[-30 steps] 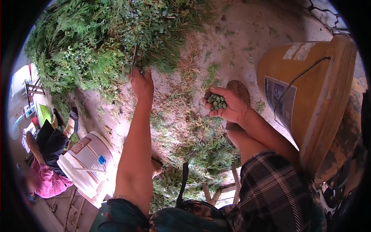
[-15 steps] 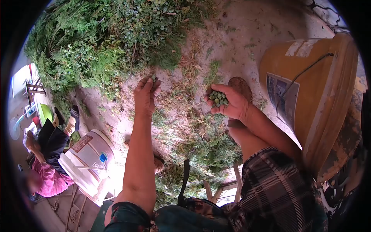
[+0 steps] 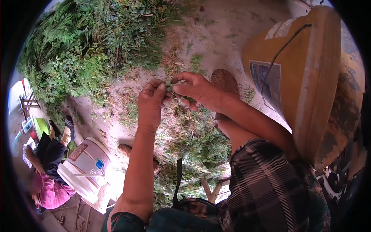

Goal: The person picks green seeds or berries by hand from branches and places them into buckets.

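My left hand [image 3: 151,101] pinches a small green sprig [image 3: 168,88] between thumb and fingers, in front of my body. From the other side my right hand [image 3: 197,91] meets it, its thumb and forefinger closed on the same bit of green. The lower fingers of my right hand are curled, with a little green showing beneath them; most of what lies in that palm is hidden. Beneath both hands, loose clippings [image 3: 185,131] cover the floor.
A large pile of leafy green branches [image 3: 89,50] lies at the upper left. The yellow bucket [image 3: 286,73] stands at the right, a white bucket [image 3: 91,158] at the lower left. Beyond the white bucket a person in a pink top [image 3: 54,191] sits at the far left.
My right hand has moved left and turned over to meet my left hand; the green berries seen in its palm are now mostly hidden. The view has shifted slightly.
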The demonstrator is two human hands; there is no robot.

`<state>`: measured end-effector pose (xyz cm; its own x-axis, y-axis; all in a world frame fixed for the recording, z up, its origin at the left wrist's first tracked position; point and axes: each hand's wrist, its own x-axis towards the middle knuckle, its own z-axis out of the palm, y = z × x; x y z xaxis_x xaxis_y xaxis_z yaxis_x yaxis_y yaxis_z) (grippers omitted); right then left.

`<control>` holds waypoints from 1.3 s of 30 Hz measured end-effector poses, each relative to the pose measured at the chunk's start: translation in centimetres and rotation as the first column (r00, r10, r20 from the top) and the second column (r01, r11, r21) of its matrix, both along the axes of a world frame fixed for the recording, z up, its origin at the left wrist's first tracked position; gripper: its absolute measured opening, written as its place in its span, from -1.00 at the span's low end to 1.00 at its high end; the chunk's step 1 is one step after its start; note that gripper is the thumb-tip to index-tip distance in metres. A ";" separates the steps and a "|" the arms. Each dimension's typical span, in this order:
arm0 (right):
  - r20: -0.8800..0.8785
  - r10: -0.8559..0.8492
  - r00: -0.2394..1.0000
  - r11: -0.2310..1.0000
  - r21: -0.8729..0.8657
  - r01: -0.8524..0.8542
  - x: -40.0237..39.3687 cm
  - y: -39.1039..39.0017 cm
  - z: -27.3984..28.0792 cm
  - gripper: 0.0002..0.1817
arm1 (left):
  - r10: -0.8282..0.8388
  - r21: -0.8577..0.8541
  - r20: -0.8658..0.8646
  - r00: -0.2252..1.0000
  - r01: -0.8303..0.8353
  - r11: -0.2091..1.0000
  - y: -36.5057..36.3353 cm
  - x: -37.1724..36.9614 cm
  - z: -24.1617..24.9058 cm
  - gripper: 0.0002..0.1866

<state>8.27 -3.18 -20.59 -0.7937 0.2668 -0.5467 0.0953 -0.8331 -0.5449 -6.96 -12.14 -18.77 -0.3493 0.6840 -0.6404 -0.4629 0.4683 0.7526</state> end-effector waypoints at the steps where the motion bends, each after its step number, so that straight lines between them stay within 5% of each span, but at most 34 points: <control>1: -0.024 -0.006 1.000 1.000 0.007 0.006 0.0 0.0 0.1 -0.58 | -0.061 0.000 -0.054 0.997 0.061 0.998 0.3 0.6 0.5 -0.85; 4: 0.003 0.002 1.000 0.992 0.125 -0.002 0.1 0.1 0.3 -0.63 | -0.033 0.045 -0.083 0.996 0.037 0.998 0.6 2.1 0.7 -0.83; 8: -0.008 -0.078 0.997 0.995 0.056 0.078 0.3 0.1 0.2 -0.67 | 0.126 -0.029 -0.071 0.989 -0.129 0.991 0.5 2.4 0.1 -0.86; 10: -0.076 -0.162 0.984 0.969 -0.201 0.144 0.7 0.1 -0.3 -0.71 | 0.051 -0.069 -0.211 0.976 -0.067 0.995 -0.2 1.5 -1.0 -0.86; 12: -0.110 -0.195 0.975 0.947 -0.281 0.158 1.4 0.3 -0.5 -0.70 | -0.022 -0.111 -0.354 0.935 -0.018 0.994 -1.2 -0.7 -2.3 -0.86; 13: -0.140 -0.231 0.963 0.919 -0.356 0.168 1.5 0.6 -0.7 -0.70 | -0.406 -0.331 -0.491 0.771 0.267 0.905 -1.8 -2.4 -3.1 -0.83; 14: -0.150 -0.229 0.962 0.920 -0.357 0.163 1.7 0.8 -0.8 -0.70 | -0.727 -0.575 -0.502 0.468 0.448 0.685 -2.1 -3.8 -3.1 -0.80; 19: -0.183 -0.234 0.955 0.883 -0.450 0.130 2.5 0.9 -1.2 -0.75 | -0.365 -0.363 -0.832 0.419 0.086 0.928 1.4 -8.4 -6.6 -0.58; 21: -0.149 -0.227 0.962 0.894 -0.423 0.146 2.4 1.0 -1.7 -0.76 | -0.474 -0.466 -0.880 -0.037 -0.132 0.875 2.8 -9.4 -9.9 -0.57; 26: -0.080 -0.159 0.984 0.921 -0.371 0.119 2.3 0.8 -1.7 -0.81 | -0.464 -0.463 -0.883 0.070 0.030 0.886 2.8 -9.1 -8.6 -0.63; 28: -0.080 -0.164 0.983 0.916 -0.381 0.122 2.3 0.8 -1.9 -0.82 | -0.344 -0.331 -0.844 0.411 0.105 0.938 1.6 -8.2 -7.0 -0.71; 29: -0.080 -0.167 0.983 0.914 -0.388 0.123 2.3 0.8 -2.0 -0.82 | -0.346 -0.332 -0.845 0.409 0.106 0.937 1.1 -8.1 -6.7 -0.71; 30: -0.081 -0.168 0.982 0.913 -0.388 0.124 2.3 0.8 -2.0 -0.82 | -0.062 -0.172 -0.651 0.756 -0.068 0.983 0.6 -8.0 -6.4 -0.75; 31: -0.064 -0.168 0.984 0.913 -0.387 0.131 2.3 0.8 -2.0 -0.80 | 0.252 -0.088 -0.312 0.916 -0.292 0.952 0.1 -7.9 -6.2 -0.78; 32: -0.046 -0.168 0.985 0.912 -0.387 0.137 2.3 0.7 -2.0 -0.79 | 0.253 -0.089 -0.312 0.916 -0.293 0.952 -0.5 -8.1 -6.3 -0.78; 34: -0.039 -0.152 0.988 0.921 -0.368 0.128 2.4 0.5 -2.2 -0.77 | 0.383 0.034 0.049 0.922 -0.385 0.922 -1.5 -8.3 -6.2 -0.79; 39: -0.049 -0.139 0.989 0.942 -0.315 0.117 2.7 0.2 -2.7 -0.75 | 0.356 -0.105 -0.133 0.925 -0.371 0.923 -2.5 -7.2 -6.1 -0.74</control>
